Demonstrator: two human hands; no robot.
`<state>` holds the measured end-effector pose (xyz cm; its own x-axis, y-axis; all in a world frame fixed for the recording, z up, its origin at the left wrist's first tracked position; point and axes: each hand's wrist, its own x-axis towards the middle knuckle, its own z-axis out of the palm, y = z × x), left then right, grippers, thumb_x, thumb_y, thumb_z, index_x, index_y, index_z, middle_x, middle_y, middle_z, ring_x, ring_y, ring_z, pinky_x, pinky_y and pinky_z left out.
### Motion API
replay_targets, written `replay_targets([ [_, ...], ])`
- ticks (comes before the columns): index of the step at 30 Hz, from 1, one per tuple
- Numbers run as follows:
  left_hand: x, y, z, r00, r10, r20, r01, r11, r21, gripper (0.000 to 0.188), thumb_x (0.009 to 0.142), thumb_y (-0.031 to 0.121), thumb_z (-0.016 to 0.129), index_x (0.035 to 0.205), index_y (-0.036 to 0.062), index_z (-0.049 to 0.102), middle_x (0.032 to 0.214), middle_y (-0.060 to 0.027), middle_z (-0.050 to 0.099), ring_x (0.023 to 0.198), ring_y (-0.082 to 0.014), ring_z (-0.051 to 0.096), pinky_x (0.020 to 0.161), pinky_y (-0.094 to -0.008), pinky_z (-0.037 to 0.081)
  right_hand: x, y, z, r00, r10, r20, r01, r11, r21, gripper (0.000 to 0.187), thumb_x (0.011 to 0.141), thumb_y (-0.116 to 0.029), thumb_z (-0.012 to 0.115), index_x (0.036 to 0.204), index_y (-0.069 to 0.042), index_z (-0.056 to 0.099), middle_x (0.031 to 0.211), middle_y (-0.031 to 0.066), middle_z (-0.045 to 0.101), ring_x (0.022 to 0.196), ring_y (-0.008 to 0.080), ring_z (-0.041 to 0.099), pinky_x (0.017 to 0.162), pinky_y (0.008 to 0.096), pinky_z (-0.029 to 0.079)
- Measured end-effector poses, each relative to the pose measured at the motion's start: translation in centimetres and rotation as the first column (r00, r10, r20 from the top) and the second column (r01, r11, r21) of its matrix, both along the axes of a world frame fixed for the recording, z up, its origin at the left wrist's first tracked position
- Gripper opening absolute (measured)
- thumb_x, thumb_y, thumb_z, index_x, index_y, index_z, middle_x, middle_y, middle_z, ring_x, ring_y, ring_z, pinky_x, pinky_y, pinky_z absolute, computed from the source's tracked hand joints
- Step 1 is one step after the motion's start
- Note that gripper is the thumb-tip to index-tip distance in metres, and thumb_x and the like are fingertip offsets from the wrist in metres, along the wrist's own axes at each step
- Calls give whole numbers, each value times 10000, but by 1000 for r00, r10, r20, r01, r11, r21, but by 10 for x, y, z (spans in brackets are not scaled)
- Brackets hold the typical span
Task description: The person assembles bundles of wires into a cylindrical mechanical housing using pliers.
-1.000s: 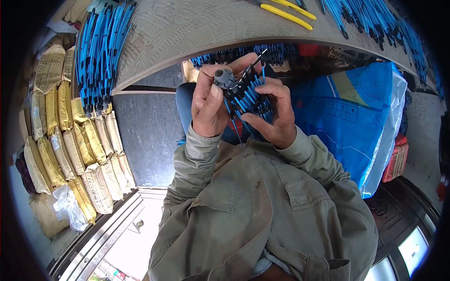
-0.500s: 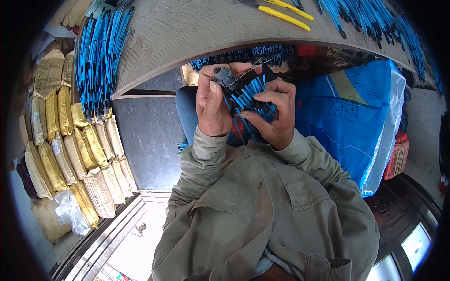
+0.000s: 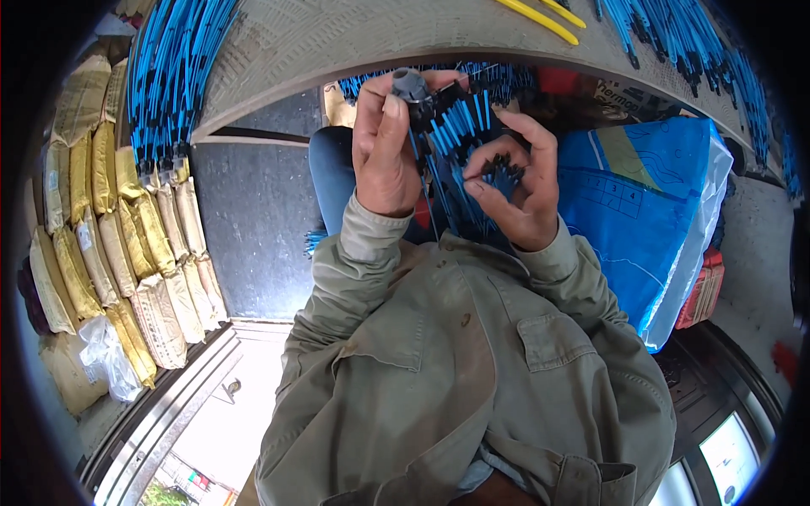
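Note:
My left hand [image 3: 384,164] is closed around a grey round plastic fitting [image 3: 408,86] with a dark body, held up in front of my chest, thumb on its side. Beside that fitting, a cluster of thin blue tubes [image 3: 460,126] with black ends fans out below its dark part. To the right of them, my right hand [image 3: 527,190] has its thumb and index fingertip pressed together at the edge of the tubes; what is between them is too small to tell. Black tips [image 3: 504,171] of more tubes show through the ring of these fingers.
Ahead is a grey worktop [image 3: 337,42] with bundles of blue tubes [image 3: 177,76] at its left and right, and yellow-handled pliers [image 3: 540,21]. Stacked tan and yellow packets [image 3: 101,202] stand at left. A large blue bag [image 3: 633,202] is at right.
My right hand has moved right and a little down, away from the fitting, its thumb and index finger now in a pinch. My left hand has risen slightly with the fitting.

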<state>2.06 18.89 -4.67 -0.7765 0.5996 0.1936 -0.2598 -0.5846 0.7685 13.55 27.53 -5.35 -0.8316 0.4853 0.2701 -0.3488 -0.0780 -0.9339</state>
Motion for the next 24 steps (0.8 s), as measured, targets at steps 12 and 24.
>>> replay_targets([
  [12, -7, -2, -8, 1000, -26, 6, 26, 998, 64, 259, 927, 249, 419, 1075, 37, 411, 1078, -223, 551, 1038, -292, 531, 923, -400, 394, 7, 15, -5, 968, 251, 5, -250, 965, -81, 378, 800, -91, 608, 1138, -17, 458, 990, 121, 562, 732, 131, 527, 642, 247, 433],
  [24, -1, -13, -4, 999, -51, 17, 49, 996, 69, 307, 915, 269, 441, 1079, 13, 394, 1075, -227, 541, 1061, -355, 510, 935, -441, 382, -15, 33, 4, 919, 306, 248, -270, 948, -169, 226, 813, -8, 563, 1029, 15, 500, 787, 52, 504, 657, 87, 513, 537, 189, 431],
])
